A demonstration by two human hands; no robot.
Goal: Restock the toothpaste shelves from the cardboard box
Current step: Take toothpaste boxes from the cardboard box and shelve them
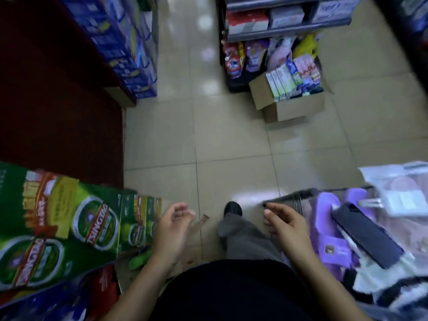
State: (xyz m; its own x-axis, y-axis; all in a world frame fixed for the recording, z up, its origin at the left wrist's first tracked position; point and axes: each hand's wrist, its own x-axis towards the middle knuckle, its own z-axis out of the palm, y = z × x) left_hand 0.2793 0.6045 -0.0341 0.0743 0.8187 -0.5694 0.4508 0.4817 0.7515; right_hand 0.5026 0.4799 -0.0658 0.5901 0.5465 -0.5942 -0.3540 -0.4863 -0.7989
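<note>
An open cardboard box (294, 107) stands on the tiled floor ahead to the right, against the foot of a dark shelf unit (287, 31). Several toothpaste cartons (283, 82) stand packed upright in it, green, white and pink. Both my hands hang low in front of my body, far from the box. My left hand (172, 225) has its fingers loosely curled and holds nothing. My right hand (283, 224) is likewise empty, fingers relaxed, just left of a wire basket. The view is blurred.
Green beer cases (58, 225) are stacked at my left. A wire basket (301, 200) with purple slippers and packets sits at my right. Blue cartons (129, 42) line a shelf at the far left. Detergent pouches (234, 61) fill the low shelf. Open tiled aisle (185, 112) lies between.
</note>
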